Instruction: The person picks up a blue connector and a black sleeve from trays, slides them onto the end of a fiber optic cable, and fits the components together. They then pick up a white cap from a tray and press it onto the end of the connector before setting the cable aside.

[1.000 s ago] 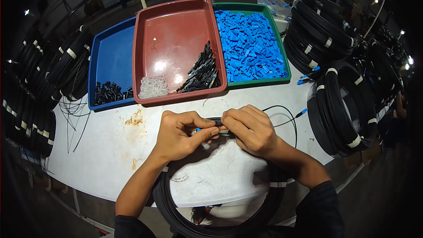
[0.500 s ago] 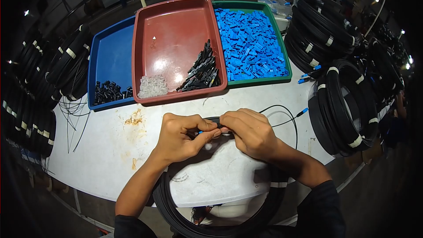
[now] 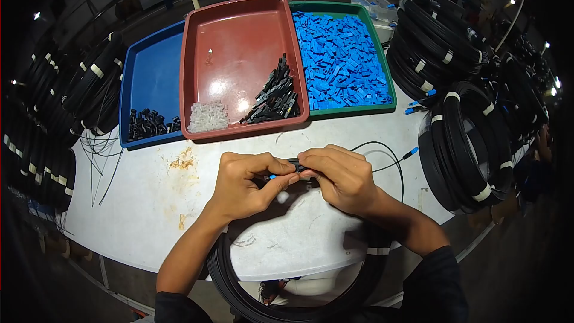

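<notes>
Over the white tabletop [image 3: 149, 203], the left hand [image 3: 242, 182] and right hand [image 3: 338, 176] are pinching a small blue plastic connector [image 3: 272, 176] on the thin black cable's [image 3: 382, 149] end, fingertips now pressing closer together than a second ago, suggesting the piece is seating.

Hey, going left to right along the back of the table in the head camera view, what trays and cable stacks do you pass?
Black cable coils → blue tray → red tray → green tray of blue parts → black cable coils on the right.
</notes>
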Available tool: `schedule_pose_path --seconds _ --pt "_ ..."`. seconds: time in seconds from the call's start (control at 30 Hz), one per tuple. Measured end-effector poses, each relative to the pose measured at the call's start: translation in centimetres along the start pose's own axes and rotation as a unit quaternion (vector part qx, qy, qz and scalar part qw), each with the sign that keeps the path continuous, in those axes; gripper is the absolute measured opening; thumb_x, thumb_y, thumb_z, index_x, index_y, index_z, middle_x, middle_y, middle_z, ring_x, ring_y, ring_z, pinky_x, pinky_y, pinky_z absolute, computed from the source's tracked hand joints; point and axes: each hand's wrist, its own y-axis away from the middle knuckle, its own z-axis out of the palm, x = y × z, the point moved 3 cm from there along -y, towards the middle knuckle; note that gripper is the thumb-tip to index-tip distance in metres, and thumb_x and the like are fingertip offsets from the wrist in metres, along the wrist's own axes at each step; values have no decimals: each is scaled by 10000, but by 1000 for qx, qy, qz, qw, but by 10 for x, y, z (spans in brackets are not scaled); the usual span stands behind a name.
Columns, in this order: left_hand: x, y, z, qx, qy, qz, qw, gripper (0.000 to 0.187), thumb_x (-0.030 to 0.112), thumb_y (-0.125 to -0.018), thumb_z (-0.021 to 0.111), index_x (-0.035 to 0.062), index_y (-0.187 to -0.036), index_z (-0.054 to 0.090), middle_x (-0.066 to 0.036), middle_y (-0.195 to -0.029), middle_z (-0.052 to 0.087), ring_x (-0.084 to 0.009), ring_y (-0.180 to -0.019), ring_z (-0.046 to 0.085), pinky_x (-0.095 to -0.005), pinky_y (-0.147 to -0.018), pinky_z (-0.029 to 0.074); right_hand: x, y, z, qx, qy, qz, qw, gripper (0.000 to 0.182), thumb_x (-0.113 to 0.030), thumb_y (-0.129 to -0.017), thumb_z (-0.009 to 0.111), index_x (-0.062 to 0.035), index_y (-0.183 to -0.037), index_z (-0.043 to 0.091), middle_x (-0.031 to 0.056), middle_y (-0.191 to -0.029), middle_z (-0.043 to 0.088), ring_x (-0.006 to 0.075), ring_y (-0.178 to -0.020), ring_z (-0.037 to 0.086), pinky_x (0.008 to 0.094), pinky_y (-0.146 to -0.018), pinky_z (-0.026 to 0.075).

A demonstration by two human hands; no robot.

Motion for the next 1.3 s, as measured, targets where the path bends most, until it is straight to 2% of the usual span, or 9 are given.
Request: schedule_pose_path --seconds 0.23,0.43,0.53,0.63,0.83,0.97,1.1,1.2,1.3 --pt "6 0 0 -17 12 -31 999 89 32 -811 817 -17 -862 764 -141 -827 778 -159 -688 757 -244 -599 573 -2 -3 -7 -11 -39 -41 998 232 188 -665 675 58 -857 674 167 -873 721 272 -706 710 342 -603 574" --pt "9 4 0 -40 -116 133 984 122 -11 -728 793 -16 -837 740 -150 -894 778 -183 -681 753 -279 -587 598 -1 -5 -4 -52 -50 0 997 264 232 -636 538 61 -809 643 165 -838 713 254 -667 701 322 -615 585" --pt "25 8 7 -35 -426 426 798 85 19 -745 719 -40 -802 696 -209 -966 727 -204 -753 737 -259 -561 592 9 -3 1 -55 -155 135 977 230 240 -717 510 84 -833 632 176 -840 723 223 -741 726 302 -649 592" --pt "22 7 5 -2 -417 454 787 101 21 -732 726 -40 -805 693 -207 -950 728 -224 -768 733 -261 -547 588 14 -4 3 -55 -223 189 955 215 235 -743 529 80 -846 637 174 -864 730 208 -743 725 301 -650 594" --pt "16 8 2 1 -325 312 893 56 0 -785 756 -6 -840 743 -120 -917 771 -136 -696 729 -252 -547 577 4 -6 1 -32 -75 25 996 211 188 -700 646 59 -864 614 147 -868 698 276 -750 705 345 -646 576" --pt "6 1 -1 14 5 9 1000 89 -10 -766 804 -23 -850 775 -143 -823 775 -184 -635 747 -263 -588 586 -4 -7 -3 -2 29 -142 990 164 116 -700 673 42 -831 607 133 -864 674 286 -694 664 348 -608 547" --pt "11 1 -4 -39 -130 142 981 90 -15 -752 774 -21 -838 749 -142 -873 775 -182 -648 739 -273 -537 578 1 -8 -4 -51 -55 -15 997 229 209 -663 575 53 -817 641 155 -840 704 283 -671 692 323 -605 567" --pt "23 6 6 -36 -387 414 823 46 -12 -756 723 -36 -767 685 -197 -916 719 -195 -688 732 -264 -454 555 7 -6 2 -53 -122 85 988 275 229 -655 486 70 -815 643 166 -829 720 252 -689 712 314 -643 587" --pt "28 7 6 -48 -426 430 794 72 6 -754 728 -42 -755 674 -214 -914 718 -216 -715 736 -266 -473 565 12 -7 4 -58 -179 150 971 280 241 -688 461 85 -833 644 178 -825 731 231 -726 730 307 -685 604"
